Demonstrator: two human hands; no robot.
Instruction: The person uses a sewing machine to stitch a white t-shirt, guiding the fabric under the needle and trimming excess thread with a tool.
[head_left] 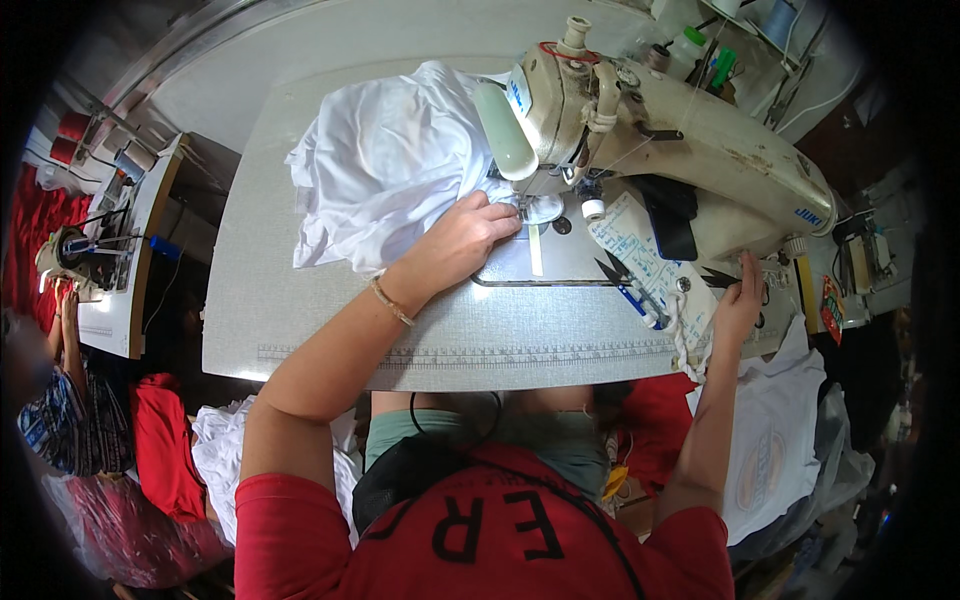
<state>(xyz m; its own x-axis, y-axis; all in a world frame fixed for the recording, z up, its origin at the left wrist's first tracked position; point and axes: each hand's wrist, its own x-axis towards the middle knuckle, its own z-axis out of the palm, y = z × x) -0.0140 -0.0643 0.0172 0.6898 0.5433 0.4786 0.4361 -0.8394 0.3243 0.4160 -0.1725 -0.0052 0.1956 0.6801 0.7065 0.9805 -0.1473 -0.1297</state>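
A white garment [390, 150] lies bunched on the sewing table, its edge running under the needle area of the sewing machine [560, 110]. My left hand [468, 240] presses down on that cloth beside the presser foot, fingers bent and close together. Off to the right, my right hand [738, 305] is closed around dark scissors [718, 278], whose blades point left past my fingers. Part of their handles is covered by the hand. Blue-handled thread snips [632, 290] lie between my hands, next to a white twisted cord [684, 335].
A dark phone [670, 218] and a paper with blue handwriting [625, 235] rest under the machine arm. A printed ruler [460, 354] follows the table's front edge. White cloth [775, 430] hangs at the right. At far left a person's hands [66, 300] work at another machine.
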